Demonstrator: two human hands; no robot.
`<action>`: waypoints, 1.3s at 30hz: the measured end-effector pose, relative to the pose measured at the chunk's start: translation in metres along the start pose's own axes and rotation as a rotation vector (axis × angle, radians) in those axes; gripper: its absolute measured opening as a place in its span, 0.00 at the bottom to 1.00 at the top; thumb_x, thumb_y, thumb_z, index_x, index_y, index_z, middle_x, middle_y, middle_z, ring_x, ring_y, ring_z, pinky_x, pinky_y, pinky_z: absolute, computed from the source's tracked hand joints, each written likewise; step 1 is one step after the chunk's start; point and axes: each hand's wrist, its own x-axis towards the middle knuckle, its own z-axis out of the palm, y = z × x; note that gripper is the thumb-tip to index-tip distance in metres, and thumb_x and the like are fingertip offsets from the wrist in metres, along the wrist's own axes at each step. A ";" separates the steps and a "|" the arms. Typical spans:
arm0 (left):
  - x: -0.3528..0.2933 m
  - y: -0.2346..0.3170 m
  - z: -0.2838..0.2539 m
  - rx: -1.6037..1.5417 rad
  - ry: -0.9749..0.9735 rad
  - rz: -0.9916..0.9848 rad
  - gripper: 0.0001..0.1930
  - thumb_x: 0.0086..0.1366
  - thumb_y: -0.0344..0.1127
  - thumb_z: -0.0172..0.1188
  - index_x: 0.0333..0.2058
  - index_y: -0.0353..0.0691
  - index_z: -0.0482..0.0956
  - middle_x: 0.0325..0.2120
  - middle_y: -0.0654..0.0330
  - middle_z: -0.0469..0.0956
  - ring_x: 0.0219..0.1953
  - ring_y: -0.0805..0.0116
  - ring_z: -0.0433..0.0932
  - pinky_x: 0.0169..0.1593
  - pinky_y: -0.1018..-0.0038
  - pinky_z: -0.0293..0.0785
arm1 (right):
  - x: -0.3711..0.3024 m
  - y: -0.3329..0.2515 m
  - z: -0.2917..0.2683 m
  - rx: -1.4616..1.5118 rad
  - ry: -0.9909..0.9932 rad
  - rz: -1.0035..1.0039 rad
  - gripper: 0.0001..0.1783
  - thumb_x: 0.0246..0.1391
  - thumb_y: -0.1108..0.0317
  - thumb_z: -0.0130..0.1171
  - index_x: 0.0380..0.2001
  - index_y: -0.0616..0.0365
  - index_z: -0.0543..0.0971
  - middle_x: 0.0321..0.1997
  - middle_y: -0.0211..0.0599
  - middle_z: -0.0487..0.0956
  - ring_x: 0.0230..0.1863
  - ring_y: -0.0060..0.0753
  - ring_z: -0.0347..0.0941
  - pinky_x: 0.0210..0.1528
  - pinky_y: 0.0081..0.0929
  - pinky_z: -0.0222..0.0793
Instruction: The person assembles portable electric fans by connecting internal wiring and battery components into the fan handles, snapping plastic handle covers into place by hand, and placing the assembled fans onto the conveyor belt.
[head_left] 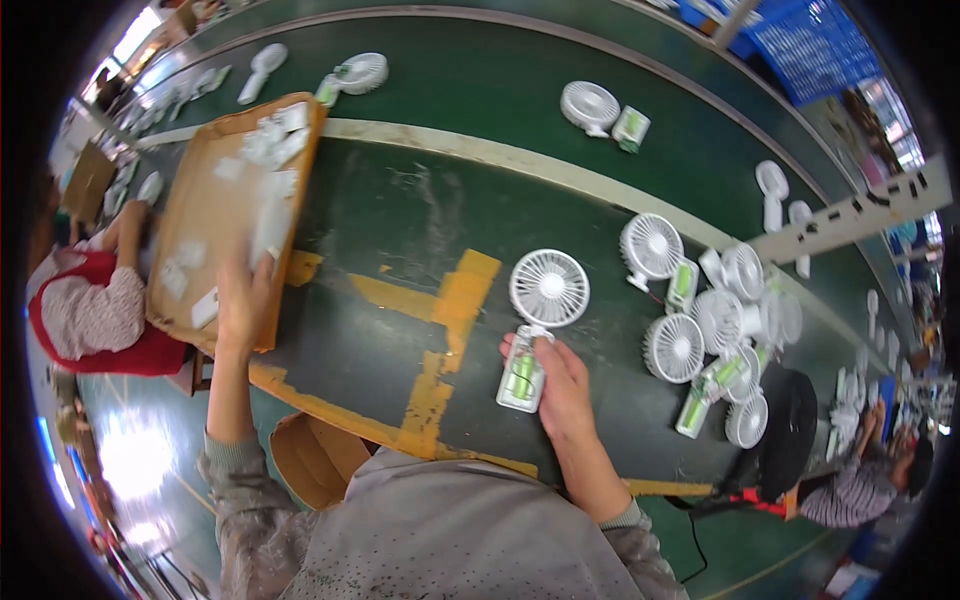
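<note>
The right hand [562,385] lies low on the dark green worktop [400,230], its fingers curled round the open base of a small white fan [540,310]. That base sits just left of the palm, a green cell showing inside it, and the round grille stands directly beyond the fingertips, away from the person. The left hand [243,300] reaches out to the far left and presses flat, fingers spread, on white plastic pieces [270,215] in a shallow brown cardboard tray [190,215] that juts over the worktop's edge; whether it grips one I cannot tell.

To the right of the held fan is a cluster of like fans [700,320], about seven or eight, some overlapping so the count is unsure. Farther back, three more fans lie singly, the nearest one [590,105] beside a green-and-white part. Yellow tape marks [440,330] cross between the hands.
</note>
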 end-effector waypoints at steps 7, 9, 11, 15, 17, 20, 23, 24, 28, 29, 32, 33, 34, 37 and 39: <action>-0.084 0.115 0.069 -0.531 -0.636 -0.029 0.19 0.54 0.24 0.56 0.46 0.35 0.69 0.37 0.53 0.74 0.35 0.65 0.76 0.36 0.71 0.73 | -0.002 0.004 -0.007 0.029 0.020 -0.022 0.14 0.59 0.67 0.45 0.42 0.69 0.68 0.41 0.49 0.76 0.42 0.35 0.75 0.45 0.28 0.73; -0.092 0.127 0.072 -0.269 -0.598 0.172 0.22 0.51 0.27 0.60 0.47 0.35 0.68 0.37 0.50 0.73 0.37 0.54 0.74 0.39 0.66 0.72 | -0.003 0.006 -0.008 0.027 0.029 -0.017 0.14 0.59 0.66 0.45 0.41 0.68 0.69 0.41 0.48 0.76 0.42 0.34 0.75 0.44 0.28 0.73; -0.096 0.136 0.072 -0.156 -0.486 0.317 0.24 0.49 0.30 0.62 0.46 0.35 0.68 0.38 0.50 0.71 0.40 0.48 0.71 0.43 0.62 0.70 | -0.002 0.006 -0.009 0.028 0.037 -0.010 0.14 0.59 0.66 0.46 0.41 0.68 0.69 0.40 0.48 0.76 0.41 0.34 0.75 0.44 0.27 0.73; -0.101 0.136 0.073 -0.020 -0.540 0.378 0.25 0.46 0.32 0.64 0.44 0.31 0.68 0.40 0.49 0.70 0.43 0.51 0.70 0.46 0.63 0.68 | -0.002 0.006 -0.008 0.010 0.021 -0.023 0.14 0.59 0.65 0.46 0.39 0.67 0.69 0.40 0.47 0.77 0.41 0.32 0.75 0.42 0.25 0.73; -0.100 0.136 0.072 0.014 -0.569 0.361 0.25 0.45 0.33 0.64 0.43 0.31 0.68 0.40 0.48 0.70 0.42 0.51 0.70 0.45 0.63 0.69 | -0.003 0.007 -0.006 0.019 0.013 -0.025 0.14 0.59 0.65 0.46 0.40 0.67 0.70 0.40 0.46 0.77 0.41 0.32 0.75 0.42 0.24 0.73; -0.096 0.141 0.071 0.061 -0.630 0.299 0.25 0.45 0.37 0.65 0.40 0.31 0.68 0.35 0.47 0.72 0.39 0.51 0.73 0.41 0.62 0.71 | -0.001 0.006 -0.007 0.018 0.028 -0.022 0.14 0.59 0.64 0.46 0.40 0.67 0.69 0.40 0.46 0.77 0.40 0.31 0.75 0.42 0.23 0.72; -0.105 0.156 0.064 -0.038 -0.661 0.172 0.24 0.46 0.39 0.64 0.38 0.32 0.66 0.27 0.47 0.75 0.29 0.51 0.77 0.33 0.62 0.72 | -0.004 0.004 -0.008 0.059 0.018 -0.008 0.14 0.60 0.64 0.46 0.41 0.66 0.70 0.37 0.39 0.77 0.37 0.23 0.74 0.40 0.18 0.70; -0.109 0.161 0.061 -0.094 -0.631 0.200 0.25 0.46 0.39 0.64 0.39 0.32 0.65 0.24 0.48 0.75 0.25 0.51 0.77 0.30 0.61 0.72 | -0.004 0.006 -0.011 0.062 0.005 0.000 0.15 0.60 0.64 0.46 0.42 0.65 0.70 0.40 0.38 0.76 0.40 0.23 0.73 0.41 0.18 0.69; -0.119 0.181 0.057 -0.138 -0.574 0.313 0.28 0.48 0.39 0.62 0.44 0.30 0.63 0.22 0.47 0.76 0.20 0.53 0.77 0.24 0.64 0.73 | -0.010 -0.001 -0.009 0.193 -0.011 0.088 0.16 0.59 0.65 0.45 0.47 0.64 0.67 0.47 0.39 0.73 0.46 0.29 0.71 0.49 0.25 0.67; -0.121 0.186 0.057 -0.137 -0.567 0.341 0.29 0.48 0.39 0.62 0.46 0.29 0.63 0.21 0.47 0.76 0.20 0.53 0.77 0.24 0.65 0.73 | -0.011 -0.002 -0.010 0.197 -0.009 0.085 0.16 0.59 0.65 0.45 0.47 0.64 0.67 0.47 0.39 0.73 0.46 0.29 0.71 0.49 0.25 0.67; -0.125 0.194 0.063 -0.105 -0.522 0.407 0.31 0.48 0.40 0.62 0.48 0.28 0.65 0.20 0.48 0.76 0.18 0.55 0.77 0.22 0.67 0.73 | -0.014 -0.005 -0.013 0.284 -0.154 0.069 0.20 0.57 0.68 0.41 0.53 0.64 0.64 0.49 0.39 0.70 0.48 0.28 0.68 0.53 0.27 0.62; -0.126 0.195 0.064 -0.086 -0.529 0.410 0.31 0.48 0.40 0.62 0.48 0.28 0.66 0.20 0.49 0.75 0.18 0.56 0.76 0.22 0.68 0.72 | -0.014 -0.006 -0.013 0.270 -0.179 0.083 0.22 0.55 0.70 0.39 0.54 0.64 0.63 0.50 0.39 0.70 0.49 0.29 0.68 0.54 0.28 0.61; -0.126 0.196 0.065 -0.083 -0.530 0.414 0.31 0.48 0.40 0.62 0.48 0.28 0.66 0.20 0.49 0.75 0.18 0.56 0.76 0.22 0.68 0.72 | -0.014 -0.007 -0.013 0.257 -0.203 0.098 0.25 0.52 0.73 0.38 0.55 0.64 0.61 0.50 0.39 0.70 0.49 0.31 0.67 0.55 0.29 0.59; -0.126 0.197 0.066 0.000 -0.529 0.443 0.31 0.48 0.41 0.61 0.48 0.27 0.67 0.19 0.50 0.75 0.17 0.57 0.76 0.21 0.68 0.72 | -0.016 -0.008 -0.013 0.220 -0.241 0.103 0.24 0.52 0.72 0.39 0.54 0.65 0.62 0.53 0.40 0.68 0.53 0.33 0.65 0.56 0.30 0.59; -0.126 0.196 0.067 0.017 -0.538 0.456 0.31 0.49 0.42 0.61 0.48 0.26 0.67 0.18 0.51 0.74 0.16 0.57 0.75 0.20 0.68 0.71 | -0.018 -0.010 -0.012 0.220 -0.245 0.099 0.26 0.51 0.73 0.38 0.55 0.64 0.61 0.52 0.39 0.68 0.53 0.32 0.65 0.56 0.30 0.59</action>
